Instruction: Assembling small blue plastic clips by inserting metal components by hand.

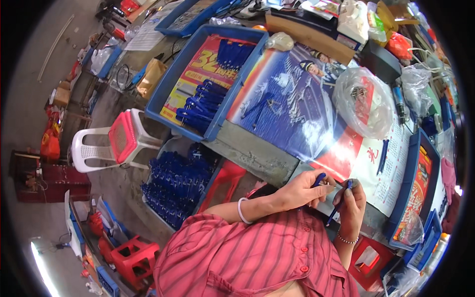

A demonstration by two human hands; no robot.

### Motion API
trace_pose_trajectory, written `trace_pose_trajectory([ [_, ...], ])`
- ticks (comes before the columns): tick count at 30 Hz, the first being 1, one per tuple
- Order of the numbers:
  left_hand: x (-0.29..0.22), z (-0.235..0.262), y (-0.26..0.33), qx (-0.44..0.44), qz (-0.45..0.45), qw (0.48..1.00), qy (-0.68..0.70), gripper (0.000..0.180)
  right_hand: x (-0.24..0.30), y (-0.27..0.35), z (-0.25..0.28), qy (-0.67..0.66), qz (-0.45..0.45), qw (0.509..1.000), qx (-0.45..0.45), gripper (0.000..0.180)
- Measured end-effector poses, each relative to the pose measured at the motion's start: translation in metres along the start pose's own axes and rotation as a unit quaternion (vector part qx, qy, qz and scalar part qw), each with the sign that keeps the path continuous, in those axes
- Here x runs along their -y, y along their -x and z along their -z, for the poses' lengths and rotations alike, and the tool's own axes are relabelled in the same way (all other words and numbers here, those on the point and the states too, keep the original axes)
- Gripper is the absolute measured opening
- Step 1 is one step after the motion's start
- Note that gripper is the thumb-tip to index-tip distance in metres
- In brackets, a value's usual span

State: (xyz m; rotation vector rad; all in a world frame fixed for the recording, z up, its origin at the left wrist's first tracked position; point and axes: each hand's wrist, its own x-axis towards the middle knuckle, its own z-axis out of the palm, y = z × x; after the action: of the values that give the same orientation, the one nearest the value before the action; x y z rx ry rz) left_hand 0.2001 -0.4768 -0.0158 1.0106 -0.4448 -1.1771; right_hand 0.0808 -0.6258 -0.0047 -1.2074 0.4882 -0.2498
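Red striped shirt cloth (pixel 247 252) covers my lap and chest, closest to the view. Just beyond it, at the worktop's (pixel 252 156) edge, my hands work side by side. My left hand (pixel 303 190) is curled nearly closed, thumb and fingers gripping a blue handle (pixel 319 178); my right hand (pixel 354 202) pinches a slim blue piece (pixel 350 183) between thumb and fingertips, a dark narrow end pointing down. Whether the two are joined, I cannot tell. I judge myself partway through: these are in hand, and many like them lie about. Near my right hand, a few slim blue lengths (pixel 384 156) lie on a calendar sheet (pixel 370 166). To my left, below the worktop, a lower tray (pixel 212 184) is heaped with blue pieces. Farther off, a few loose blue pieces (pixel 261 106) rest on a glossy poster (pixel 307 121), beside a clear plastic bag (pixel 363 104). Left of the poster, a blue tray (pixel 239 85) holds two neat rows of similar pieces. Which batch is finished and which is waiting, I cannot tell.
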Motion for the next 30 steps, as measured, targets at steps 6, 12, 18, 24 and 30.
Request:
trace_pose_trajectory([
  [6,-0.001,-0.003,-0.001,0.002,0.006,1.0,0.028,0.024,-0.01,0.003,0.002,-0.058,-0.011,0.998,0.029,0.019],
  [12,-0.01,-0.012,-0.006,-0.015,0.023,1.0,0.016,0.025,-0.014,0.0,0.006,-0.206,-0.072,0.976,0.005,0.025],
  [18,-0.006,-0.021,-0.018,-0.009,0.035,0.999,0.012,0.024,-0.034,-0.002,0.018,-0.374,-0.048,0.924,0.071,0.026],
  [24,-0.003,-0.033,-0.022,-0.01,0.051,0.999,-0.007,0.022,-0.039,0.0,0.024,-0.402,-0.052,0.912,0.064,0.025],
  [30,-0.001,-0.04,-0.025,0.002,0.038,0.998,-0.059,0.022,-0.044,0.0,0.028,-0.43,-0.029,0.898,0.091,0.022],
])
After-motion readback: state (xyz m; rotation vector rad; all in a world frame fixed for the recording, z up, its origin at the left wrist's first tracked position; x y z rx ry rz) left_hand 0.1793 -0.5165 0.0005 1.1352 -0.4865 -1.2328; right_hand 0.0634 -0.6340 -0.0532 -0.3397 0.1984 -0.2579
